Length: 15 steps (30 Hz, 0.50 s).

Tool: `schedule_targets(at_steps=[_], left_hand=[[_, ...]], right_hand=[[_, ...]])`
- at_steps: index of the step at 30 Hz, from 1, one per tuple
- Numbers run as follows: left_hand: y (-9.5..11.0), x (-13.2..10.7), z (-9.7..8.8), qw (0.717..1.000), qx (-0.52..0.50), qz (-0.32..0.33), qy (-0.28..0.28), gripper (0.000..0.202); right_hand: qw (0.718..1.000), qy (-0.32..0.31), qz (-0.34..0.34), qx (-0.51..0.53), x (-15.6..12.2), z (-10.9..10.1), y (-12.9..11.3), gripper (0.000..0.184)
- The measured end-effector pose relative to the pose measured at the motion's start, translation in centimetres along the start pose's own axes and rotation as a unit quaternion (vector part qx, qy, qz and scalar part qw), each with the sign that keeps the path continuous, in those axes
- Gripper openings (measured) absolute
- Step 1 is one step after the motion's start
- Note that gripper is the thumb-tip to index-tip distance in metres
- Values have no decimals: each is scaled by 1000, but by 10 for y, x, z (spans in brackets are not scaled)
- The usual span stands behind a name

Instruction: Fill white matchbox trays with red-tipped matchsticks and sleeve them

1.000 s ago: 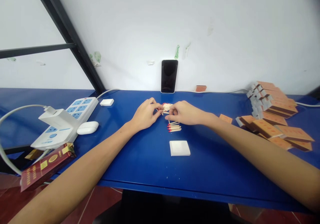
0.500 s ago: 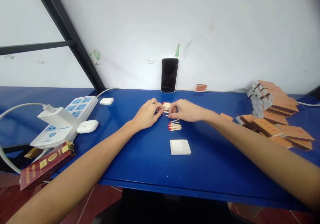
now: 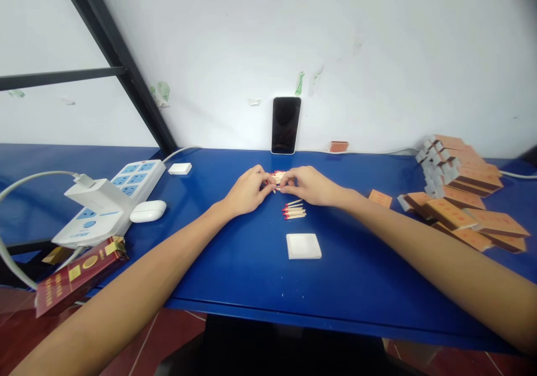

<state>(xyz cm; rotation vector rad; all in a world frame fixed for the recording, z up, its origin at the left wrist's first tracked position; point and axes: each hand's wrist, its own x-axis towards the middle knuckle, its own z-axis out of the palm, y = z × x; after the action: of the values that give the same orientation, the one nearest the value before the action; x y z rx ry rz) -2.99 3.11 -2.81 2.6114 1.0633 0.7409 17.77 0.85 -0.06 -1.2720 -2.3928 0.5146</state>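
A pile of red-tipped matches (image 3: 277, 178) lies on the blue table, partly hidden between my hands. My left hand (image 3: 251, 190) is at the pile's left side, thumb and fingertips pinched on a match. From the right, my right hand (image 3: 309, 186) reaches in with its thumb and fingers closed at the pile's edge, also on a match, as far as the small size lets me see. Just below the hands, several loose matches (image 3: 295, 210) lie side by side with their red heads to the left. Nearer to me rests a flat white rectangular block (image 3: 304, 246).
A dark-screened phone (image 3: 286, 125) leans on the wall. Many orange matchboxes (image 3: 470, 180) are stacked at right, and one matchbox (image 3: 380, 198) lies by my right forearm. At left are a power strip (image 3: 136, 183), a white earbud case (image 3: 147, 211) and a red box (image 3: 81, 275).
My right hand has shifted slightly left, its fingertips now closer to my left hand's. The left hand stays at the pile, and the row of loose matches looks the same.
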Motion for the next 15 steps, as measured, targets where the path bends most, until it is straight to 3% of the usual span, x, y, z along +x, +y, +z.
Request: schedule_targets(at_steps=[4, 15], left_hand=[[-1, 0, -2, 1000, -16, 3, -3, 24], [1, -1, -2, 1000, -20, -5, -17, 19]], right_hand=[[1000, -3, 17, -12, -1, -2, 1, 14], [994, -103, 37, -4, -10, -29, 9, 19]])
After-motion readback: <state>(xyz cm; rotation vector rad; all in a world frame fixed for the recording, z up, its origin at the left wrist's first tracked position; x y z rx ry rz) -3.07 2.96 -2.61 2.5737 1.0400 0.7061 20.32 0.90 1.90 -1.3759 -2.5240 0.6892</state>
